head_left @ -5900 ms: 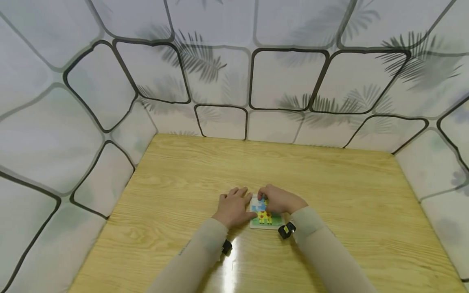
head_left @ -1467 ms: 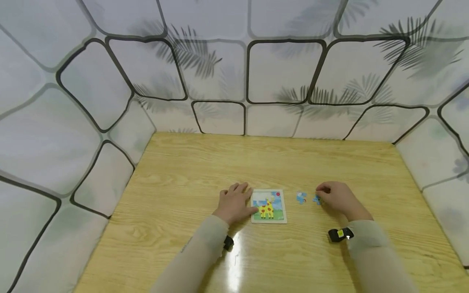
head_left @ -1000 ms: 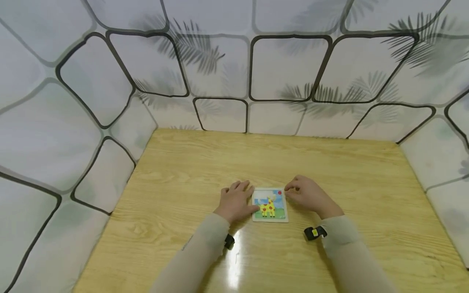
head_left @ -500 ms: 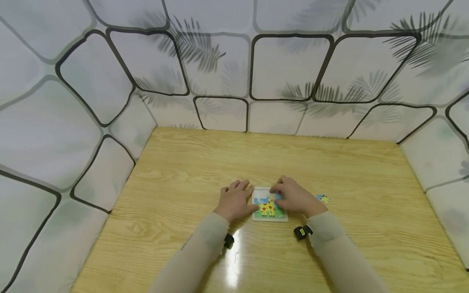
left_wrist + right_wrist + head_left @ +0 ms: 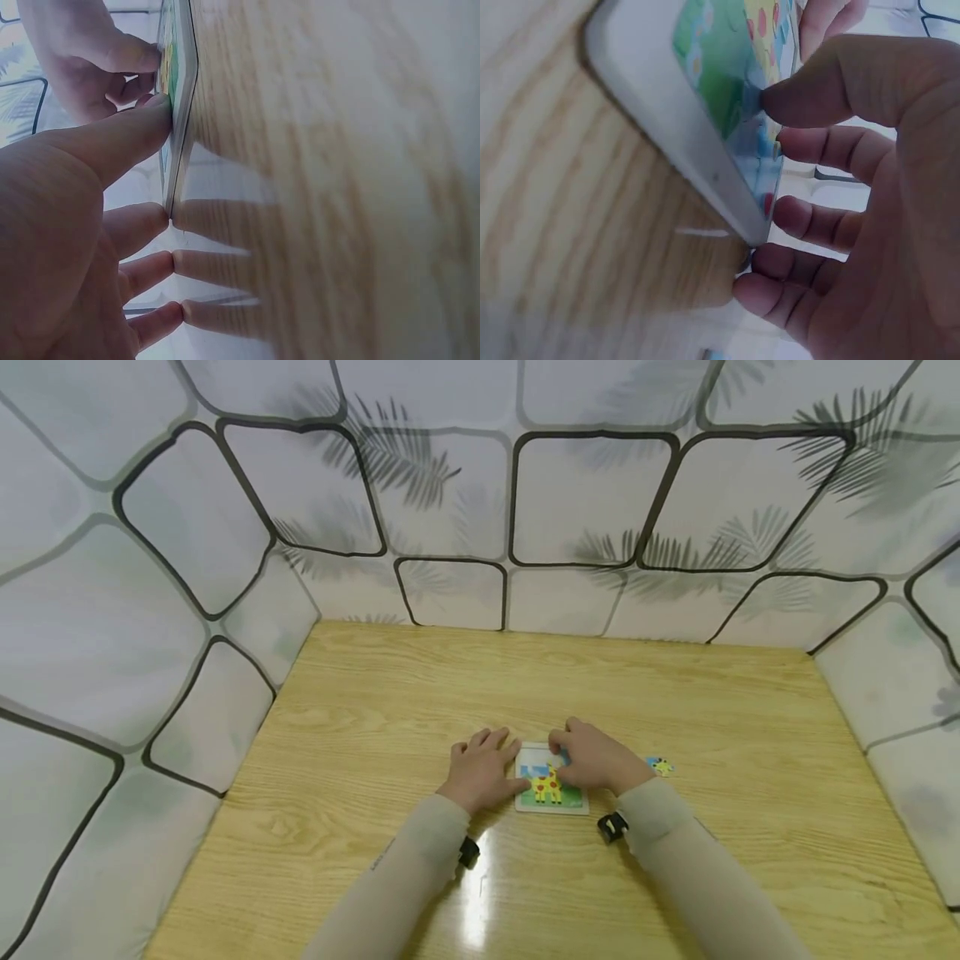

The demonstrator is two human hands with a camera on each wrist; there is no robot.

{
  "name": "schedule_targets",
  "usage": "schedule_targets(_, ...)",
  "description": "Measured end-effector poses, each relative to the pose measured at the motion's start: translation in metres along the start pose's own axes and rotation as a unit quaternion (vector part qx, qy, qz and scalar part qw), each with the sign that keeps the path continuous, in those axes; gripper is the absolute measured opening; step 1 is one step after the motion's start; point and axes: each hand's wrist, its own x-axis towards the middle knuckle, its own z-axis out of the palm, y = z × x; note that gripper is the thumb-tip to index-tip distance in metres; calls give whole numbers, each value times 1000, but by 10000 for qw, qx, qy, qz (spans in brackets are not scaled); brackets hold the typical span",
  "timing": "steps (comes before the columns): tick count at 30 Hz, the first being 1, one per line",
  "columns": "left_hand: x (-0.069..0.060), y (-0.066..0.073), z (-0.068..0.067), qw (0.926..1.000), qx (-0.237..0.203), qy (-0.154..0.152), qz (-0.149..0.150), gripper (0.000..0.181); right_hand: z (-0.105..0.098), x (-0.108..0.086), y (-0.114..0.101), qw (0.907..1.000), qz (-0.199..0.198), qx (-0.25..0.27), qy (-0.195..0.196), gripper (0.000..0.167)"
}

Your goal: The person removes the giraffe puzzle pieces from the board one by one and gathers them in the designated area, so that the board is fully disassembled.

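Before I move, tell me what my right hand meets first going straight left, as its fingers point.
Most likely the left hand, at the left edge of the puzzle board. The right hand is over that board; its clearance is hard to tell, so the surface might catch it sooner.

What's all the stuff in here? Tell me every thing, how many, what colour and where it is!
Giraffe puzzle: one, white frame with a yellow, red, blue and green picture, flat on the table between the hands
Loose puzzle piece: one, blue and yellow, on the table right of the puzzle
Table: one, yellowish wood, under everything
Patterned backdrop: sheets uncountable, whitish with dark lines and leaves, behind and at both sides
Black wrist gadgets: two, one at each wrist
Sleeves: two, pale beige, on both arms
Left hand: one, bare, thumb on the puzzle's left side
Right hand: one, bare, at the puzzle's upper right
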Motion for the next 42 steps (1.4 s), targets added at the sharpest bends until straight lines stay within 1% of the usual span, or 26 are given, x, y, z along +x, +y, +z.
schedule_targets(6, -1, 0, -1, 10000, -28, 14, 14, 77, -1, 3, -5, 9996, 121, -227, -109, 23)
schedule_targets(9, -2, 0, -1, 10000, -76, 16, 26, 77, -2, 3, -9, 9994, 193, -288, -60, 24)
schedule_targets(12, -1, -1, 0, 10000, -87, 13, 18, 77, -1, 1, -12, 9990, 86, -409, 187, 22)
schedule_targets(16, 0, -1, 1, 10000, -57, 50, 7, 76, 2, -2, -14, 9959, -154, -663, 604, 19)
schedule_targets(18, 1, -1, 1, 10000, -35, 71, 11, 77, 4, -3, -13, 9948, -217, -678, 726, 20)
schedule_targets(20, 1, -2, 2, 10000, -36, 65, 12, 77, 6, -3, -10, 9947, -250, -567, 817, 19)
schedule_targets(22, 0, -1, 2, 10000, -54, 47, 15, 77, 9, -4, -5, 9952, -288, -329, 878, 18)
schedule_targets(26, -1, -1, 1, 9999, -85, 48, 29, 77, 10, -7, 4, 9948, -382, 203, 927, 32)
schedule_targets(27, -2, -1, 0, 9999, -93, 59, 38, 77, 10, -8, 5, 9946, -384, 277, 927, 32)
schedule_targets(32, -2, -1, -1, 9999, -97, 62, 62, 76, 8, -13, 9, 9936, -497, 243, 989, 27)
schedule_targets(34, -2, -1, 0, 9999, -90, 35, 55, 76, 8, -14, 10, 9937, -501, 278, 959, 29)
schedule_targets(37, -2, 0, 0, 10000, -62, 20, 26, 76, 8, -17, 11, 9941, -309, 516, 903, 36)
schedule_targets(39, -1, 0, 0, 10000, -43, 10, 4, 76, 9, -17, 12, 9930, -107, 766, 893, 39)
schedule_targets(41, -1, 0, 0, 10000, -43, 14, -17, 76, 10, -18, 13, 9901, 84, 1061, 920, 37)
schedule_targets(42, -1, 0, 0, 10000, -51, 11, -22, 76, 11, -18, 14, 9877, 166, 1243, 935, 34)
